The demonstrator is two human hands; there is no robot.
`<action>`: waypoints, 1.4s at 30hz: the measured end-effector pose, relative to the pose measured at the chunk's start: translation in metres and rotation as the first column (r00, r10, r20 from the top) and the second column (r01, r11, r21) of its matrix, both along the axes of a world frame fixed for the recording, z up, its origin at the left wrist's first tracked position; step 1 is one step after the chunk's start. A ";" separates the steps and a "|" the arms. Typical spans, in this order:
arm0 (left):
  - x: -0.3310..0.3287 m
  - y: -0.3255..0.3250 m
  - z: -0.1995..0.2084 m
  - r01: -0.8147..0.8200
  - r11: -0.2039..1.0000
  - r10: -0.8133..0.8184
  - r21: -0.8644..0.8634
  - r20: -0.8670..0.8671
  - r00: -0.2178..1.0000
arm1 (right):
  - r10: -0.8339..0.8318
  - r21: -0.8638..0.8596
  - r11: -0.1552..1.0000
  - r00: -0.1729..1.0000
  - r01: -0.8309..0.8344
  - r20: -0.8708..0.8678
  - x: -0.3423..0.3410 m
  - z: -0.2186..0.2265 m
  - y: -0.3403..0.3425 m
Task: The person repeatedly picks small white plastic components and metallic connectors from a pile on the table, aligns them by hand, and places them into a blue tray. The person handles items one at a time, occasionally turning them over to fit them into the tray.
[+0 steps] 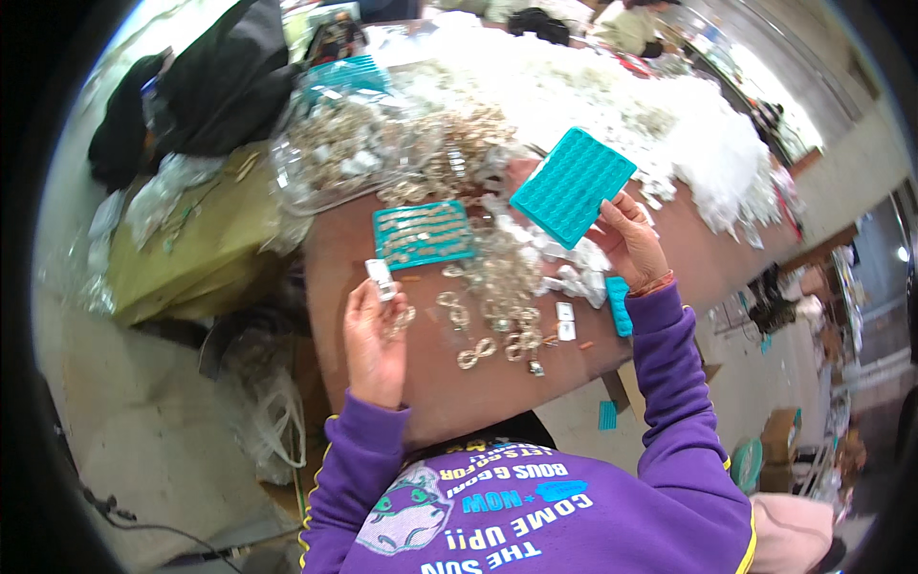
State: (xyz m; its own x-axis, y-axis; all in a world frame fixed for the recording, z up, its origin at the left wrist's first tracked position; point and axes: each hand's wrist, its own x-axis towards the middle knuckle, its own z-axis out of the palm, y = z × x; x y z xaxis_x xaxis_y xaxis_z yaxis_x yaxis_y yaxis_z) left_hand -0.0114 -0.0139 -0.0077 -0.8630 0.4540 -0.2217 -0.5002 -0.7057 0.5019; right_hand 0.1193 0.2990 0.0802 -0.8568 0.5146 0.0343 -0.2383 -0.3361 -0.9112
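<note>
- Fingers of the left hand (376, 340) are closed on a small white card (380, 278) in the head view.
- A ridged teal tray (574, 187) is pinched by its edge in the right hand (635, 244), above the brown table (435, 402).
- A second tray (463, 249), lined with rows of beige pieces (421, 236), is flanked by glossy loops (502, 273) and a clear bag (299, 185); the far side is covered by a white heap (712, 129).

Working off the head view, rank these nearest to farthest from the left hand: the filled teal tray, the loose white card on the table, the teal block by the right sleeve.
1. Filled teal tray: ahead and slightly right of the left hand.
2. Loose white card: well to its right.
3. Teal block: farther right, beside the right sleeve.
</note>
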 end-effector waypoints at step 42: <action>0.008 0.005 0.005 0.113 0.994 -0.113 -0.011 -0.070 0.991 | 0.027 0.978 -0.018 0.978 -0.209 0.209 -0.142 -0.034 -0.049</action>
State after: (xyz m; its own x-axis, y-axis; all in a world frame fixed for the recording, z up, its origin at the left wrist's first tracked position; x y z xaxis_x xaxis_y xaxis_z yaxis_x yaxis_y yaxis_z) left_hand -0.0039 -0.0089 -0.0022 -0.8196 0.5483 -0.1661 -0.5402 -0.6430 0.5430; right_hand -0.0222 0.2501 0.0467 -0.9439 -0.0668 0.3235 -0.1903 0.9105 -0.3672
